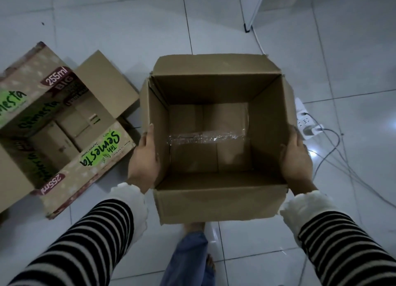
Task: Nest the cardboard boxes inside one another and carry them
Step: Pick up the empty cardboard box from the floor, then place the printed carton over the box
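A plain brown cardboard box (pixel 216 202) is held open side up in front of me, above the tiled floor, its flaps folded outward and clear tape across its empty bottom. My left hand (pixel 144 157) grips its left wall and my right hand (pixel 296 157) grips its right wall. To the left, a larger printed box (pixel 102 155) with green "Teh Semesta" labels lies on the floor, its flaps spread open. Inside it sit smaller brown cartons.
A white power strip (pixel 305 122) with plugged cables lies on the floor just right of the held box, and thin wires (pixel 342 157) trail to the right. A white appliance corner (pixel 257 11) stands at the back right. My feet (pixel 192 243) are below the box.
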A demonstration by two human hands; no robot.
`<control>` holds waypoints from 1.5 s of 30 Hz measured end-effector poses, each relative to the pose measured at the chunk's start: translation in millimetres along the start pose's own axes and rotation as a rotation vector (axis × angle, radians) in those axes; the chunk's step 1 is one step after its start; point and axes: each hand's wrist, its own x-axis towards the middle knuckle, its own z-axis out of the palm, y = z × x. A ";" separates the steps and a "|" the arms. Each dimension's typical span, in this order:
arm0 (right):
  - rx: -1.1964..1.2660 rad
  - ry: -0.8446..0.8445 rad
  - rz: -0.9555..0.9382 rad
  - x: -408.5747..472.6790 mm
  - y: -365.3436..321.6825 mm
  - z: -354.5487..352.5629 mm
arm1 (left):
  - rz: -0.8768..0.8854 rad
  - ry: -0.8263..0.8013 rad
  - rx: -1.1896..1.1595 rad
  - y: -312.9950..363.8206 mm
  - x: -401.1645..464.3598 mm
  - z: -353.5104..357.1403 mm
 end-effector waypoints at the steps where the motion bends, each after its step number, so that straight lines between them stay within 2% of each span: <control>1: 0.001 0.017 -0.001 -2.5 -5.4 -4.1 | 0.010 0.002 0.011 0.2 -5.2 -3.2; 4: 0.000 0.071 -0.031 -17.5 -34.9 -20.4 | 0.037 0.012 -0.016 -2.8 -27.2 -18.8; 7: 0.028 0.028 -0.088 -38.4 -76.3 -38.9 | 0.055 0.022 -0.056 -15.7 -56.6 -41.2; 12: 0.103 -0.049 -0.226 -84.0 -161.4 -63.4 | -0.060 0.113 -0.115 -62.3 -106.9 -96.8; 17: 0.067 -0.145 -0.380 -126.0 -251.4 -57.0 | -0.210 0.141 -0.128 -146.7 -126.8 -144.3; 20: 0.051 -0.218 -0.427 -141.8 -300.1 -33.1 | -0.285 0.151 -0.138 -201.0 -118.4 -160.9; 24: 0.018 -0.275 -0.401 -155.0 -364.2 11.8 | -0.337 0.106 -0.130 -270.8 -92.1 -171.6; 31: 0.037 -0.232 -0.386 -142.7 -449.1 104.6 | -0.363 0.064 -0.182 -375.0 -27.2 -159.9; 38: -0.108 -0.218 -0.470 -57.0 -492.5 203.2 | -0.474 0.046 -0.228 -432.6 46.8 -103.2; 45: -0.173 -0.206 -0.363 13.1 -504.9 260.4 | -0.482 0.083 -0.222 -466.5 77.7 -55.8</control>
